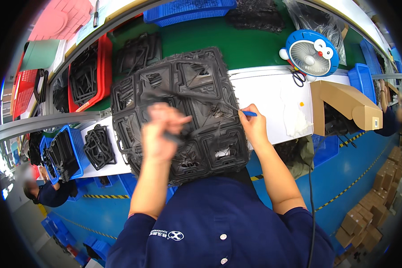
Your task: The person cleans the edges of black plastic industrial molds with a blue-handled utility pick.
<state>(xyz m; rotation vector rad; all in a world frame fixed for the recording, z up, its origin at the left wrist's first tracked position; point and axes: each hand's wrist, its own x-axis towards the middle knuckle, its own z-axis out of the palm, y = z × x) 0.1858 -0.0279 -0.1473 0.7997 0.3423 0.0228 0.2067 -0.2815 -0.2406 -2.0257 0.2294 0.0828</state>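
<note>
Tool point(249, 113), blue-handled, is clamped in the right grip point(254, 127), with black frames point(206, 132) beneath the blurred left grip point(161, 129), whose hold is unclear.

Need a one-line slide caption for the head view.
Right hand holding a slim blue tool at the edge of a black molded sheet; motion-blurred left hand above it; blue fan upper right.

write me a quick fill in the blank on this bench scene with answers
1. The right hand grips a slim tool whose handle is ____.
2. The cartoon-faced fan stands on the picture's ____ side.
3. The red bin nearest the large moulded piece holds parts coloured ____.

Missing words: blue; right; black
</note>
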